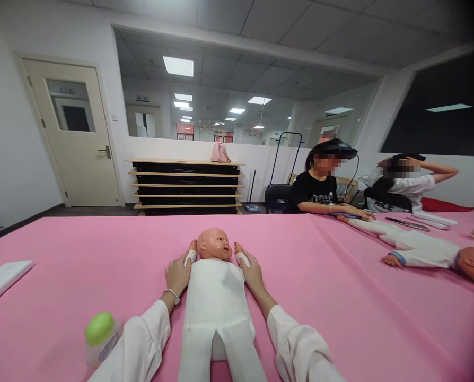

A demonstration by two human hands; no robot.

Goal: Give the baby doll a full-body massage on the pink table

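Both hands' fingers (pixel 180 267) around baby doll's arms (pixel 190 258)

The left arm (pixel 143 339) and right arm (pixel 296 342) reached forward in white sleeves, angling inward toward each other. The left hand (pixel 178 275) and right hand (pixel 253 275) lay palm down, well apart, fingers curved forward. A silver bracelet (pixel 172 296) circled the bare left wrist (pixel 168 301).

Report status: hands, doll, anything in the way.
Left hand, right hand holding baby doll's arms. Doll face-up on pink table. Green-capped bottle beside left forearm, not blocking.
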